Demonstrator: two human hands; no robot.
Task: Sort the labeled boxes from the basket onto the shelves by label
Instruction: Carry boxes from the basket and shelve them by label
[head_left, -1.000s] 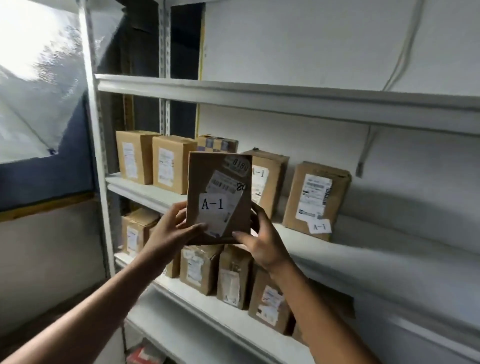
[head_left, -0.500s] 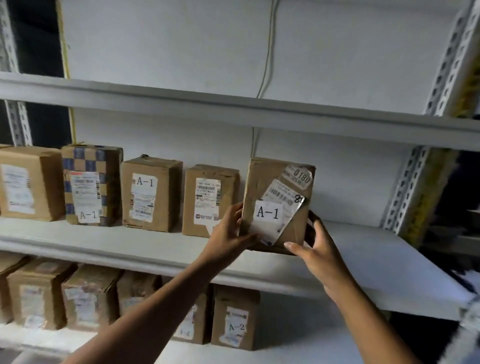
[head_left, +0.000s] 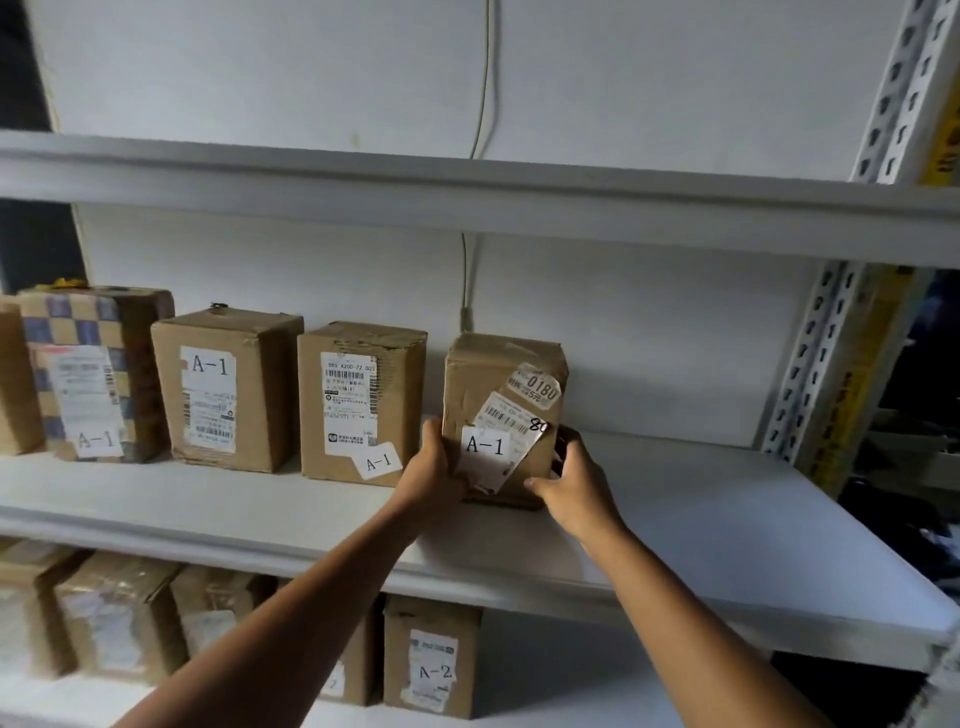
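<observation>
While standing upright on the middle shelf (head_left: 675, 525), an A-1 box (head_left: 491, 395) is being gripped at its lower sides by the left hand (head_left: 434, 475) and right hand (head_left: 574, 486), just right of three other A-1 boxes (head_left: 358, 400).

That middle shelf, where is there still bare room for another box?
The middle shelf is bare to the right of the box that both hands hold, up to the slotted post. A bare strip runs along its front edge. To the left, boxes stand in a crowded row.
</observation>
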